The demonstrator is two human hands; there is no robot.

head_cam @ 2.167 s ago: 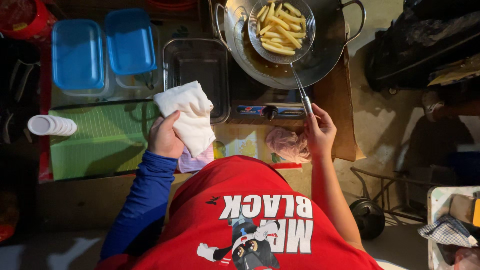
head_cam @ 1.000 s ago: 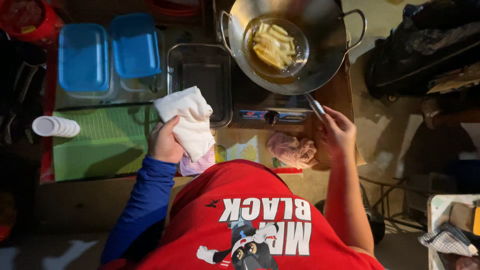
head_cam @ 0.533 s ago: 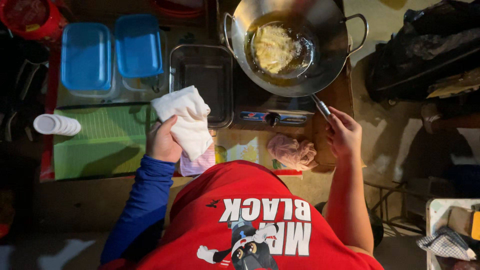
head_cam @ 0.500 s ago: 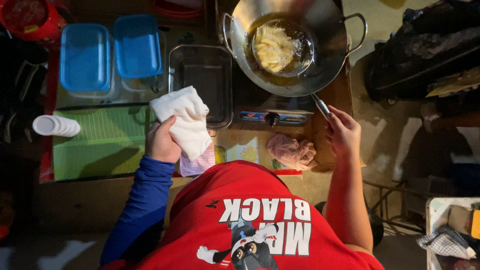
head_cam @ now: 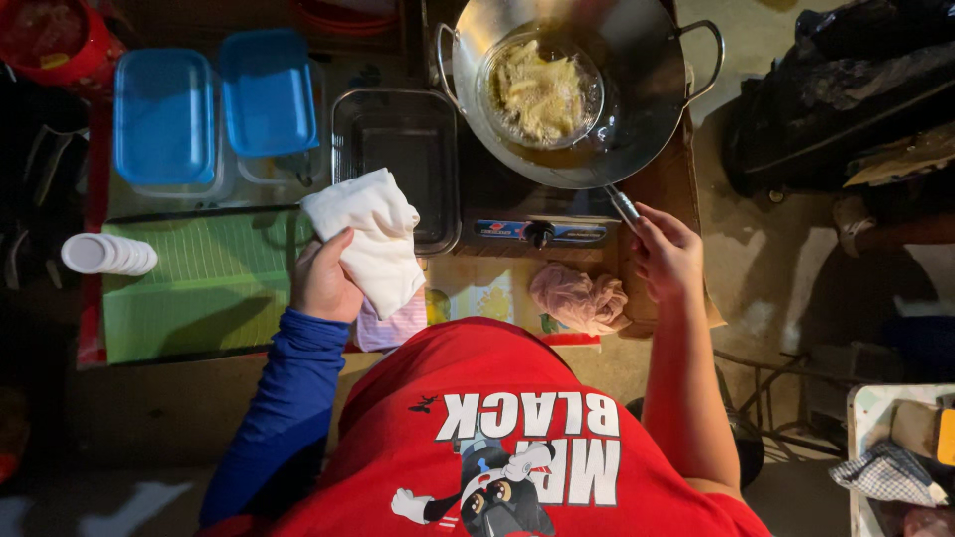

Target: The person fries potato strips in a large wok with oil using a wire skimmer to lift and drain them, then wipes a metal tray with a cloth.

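My right hand (head_cam: 665,254) grips the metal handle of a round strainer (head_cam: 542,91) that sits down in the oil of a steel wok (head_cam: 647,99). Pale yellow strips fill the strainer and the oil bubbles around them. The wok rests on a small gas stove (head_cam: 537,231) with a black knob. My left hand (head_cam: 323,278) holds a folded white cloth (head_cam: 370,237) above the table's near edge, with a pink-striped cloth under it.
A dark empty baking tray (head_cam: 393,149) lies left of the stove. Two blue-lidded boxes (head_cam: 214,104) stand at the back left, a stack of white cups (head_cam: 104,255) beside a green mat (head_cam: 199,283). A crumpled pink plastic bag (head_cam: 579,296) lies near my right hand.
The strainer of strips, first held above the oil, has been lowered into the wok and the oil now bubbles. My right hand shifted with the handle. The left hand kept the cloth.
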